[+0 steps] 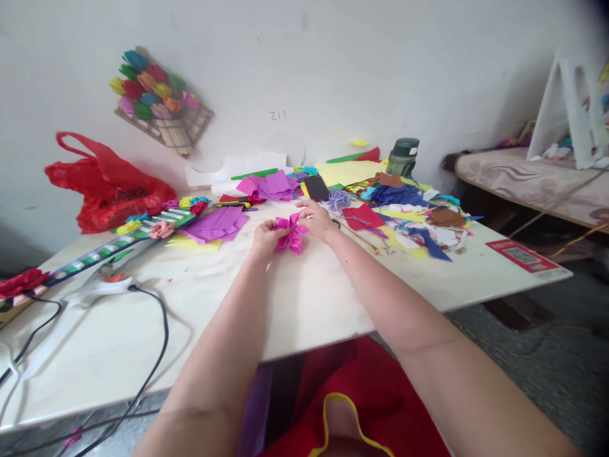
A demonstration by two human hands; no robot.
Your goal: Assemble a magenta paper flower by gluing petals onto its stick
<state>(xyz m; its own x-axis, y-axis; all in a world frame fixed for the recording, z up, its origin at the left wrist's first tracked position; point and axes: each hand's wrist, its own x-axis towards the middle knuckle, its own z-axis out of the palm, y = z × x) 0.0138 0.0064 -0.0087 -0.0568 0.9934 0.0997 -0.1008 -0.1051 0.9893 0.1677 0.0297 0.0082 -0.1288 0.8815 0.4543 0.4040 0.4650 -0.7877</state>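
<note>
A bright pink paper flower [291, 233] with several pointed petals is held between both hands above the middle of the table. My left hand [269, 236] pinches its left petals between thumb and fingers. On the other side, my right hand [314, 221] grips the upper right petals. Purple paper sheets [216, 224] lie left of the hands, and more purple-pink paper [273, 186] lies behind them. A black rectangular item [316, 188] is just beyond my right hand, beside a tangle of light purple yarn [339, 200].
Coloured paper scraps [404, 195] and a dark green bottle [403, 157] stand at the back right. On the left are a red plastic bag [111, 187], a flower-decorated strip [109, 247] and a white glue gun [102, 289] with a black cable.
</note>
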